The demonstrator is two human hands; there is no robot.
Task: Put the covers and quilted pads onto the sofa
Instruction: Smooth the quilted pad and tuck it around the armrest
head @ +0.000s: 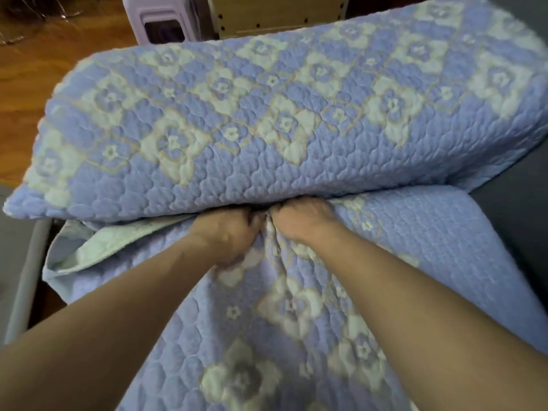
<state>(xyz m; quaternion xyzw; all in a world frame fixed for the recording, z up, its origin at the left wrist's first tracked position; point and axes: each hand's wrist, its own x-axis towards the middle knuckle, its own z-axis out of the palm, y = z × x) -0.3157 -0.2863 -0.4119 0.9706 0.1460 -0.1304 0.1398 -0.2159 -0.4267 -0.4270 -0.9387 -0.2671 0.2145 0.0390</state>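
A blue quilted pad with white flower shapes (281,114) drapes over the sofa's backrest across the upper view. A second matching quilted pad (430,232) lies on the seat below it, bunched into folds at the middle. My left hand (228,235) and my right hand (299,221) sit side by side at the crease where seat meets backrest. Both grip the bunched seat pad, and their fingertips are hidden in the gap. The seat pad's left corner (89,250) is folded back, showing a pale underside.
Grey sofa fabric (510,209) shows at the right and at the far left (12,238). Behind the backrest is a wooden floor (44,63), a pale plastic stool (160,22) and a light wooden panel (275,13).
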